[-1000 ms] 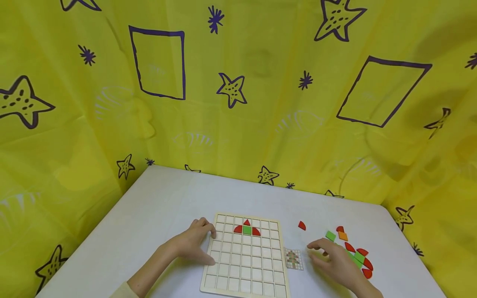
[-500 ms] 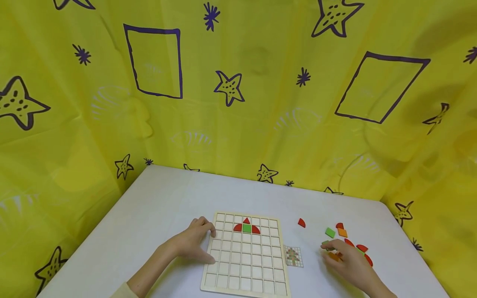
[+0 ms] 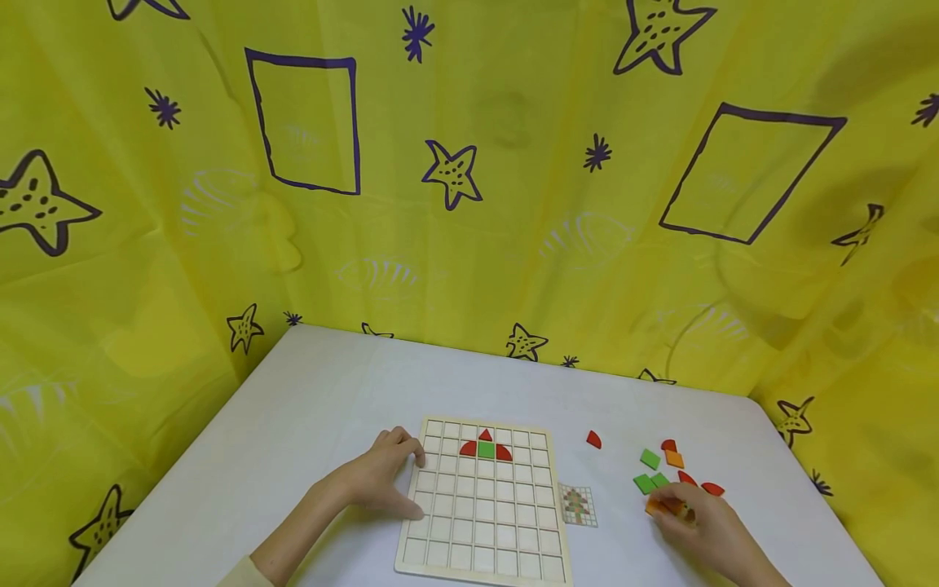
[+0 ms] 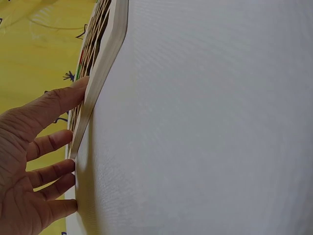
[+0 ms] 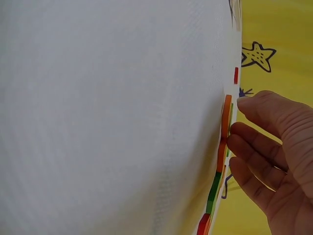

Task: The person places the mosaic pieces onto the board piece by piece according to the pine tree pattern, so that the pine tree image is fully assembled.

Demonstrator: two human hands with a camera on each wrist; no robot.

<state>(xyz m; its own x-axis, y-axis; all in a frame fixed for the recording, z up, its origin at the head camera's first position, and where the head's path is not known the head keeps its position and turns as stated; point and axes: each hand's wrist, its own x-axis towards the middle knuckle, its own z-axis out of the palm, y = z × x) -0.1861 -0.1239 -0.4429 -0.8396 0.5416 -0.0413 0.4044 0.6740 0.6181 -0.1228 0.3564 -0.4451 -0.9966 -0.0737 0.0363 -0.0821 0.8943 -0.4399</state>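
My left hand (image 3: 381, 479) rests against the left edge of a pale wooden grid board (image 3: 469, 511). In the left wrist view its thumb and fingertips (image 4: 80, 83) touch the board's side, fingers spread. Near the board's top sit a red triangle (image 3: 486, 435), a green square (image 3: 487, 449) and two red quarter-circles (image 3: 504, 452) at its sides. My right hand (image 3: 707, 530) hovers low over loose pieces at the right, its fingers touching orange tiles (image 5: 226, 117) that lie on the table. Part of that pile is hidden under the hand.
A small pattern card (image 3: 579, 505) lies beside the board's right edge. Green squares (image 3: 650, 459), an orange square (image 3: 674, 459) and red quarter-circles (image 3: 712, 489) are scattered at the right, one red piece (image 3: 594, 439) apart. A yellow curtain (image 3: 455, 244) encloses the white table (image 3: 345, 383).
My right hand has moved right and toward me, from beside the pattern card onto the orange tiles, uncovering green squares. The left hand stays at the board's edge.
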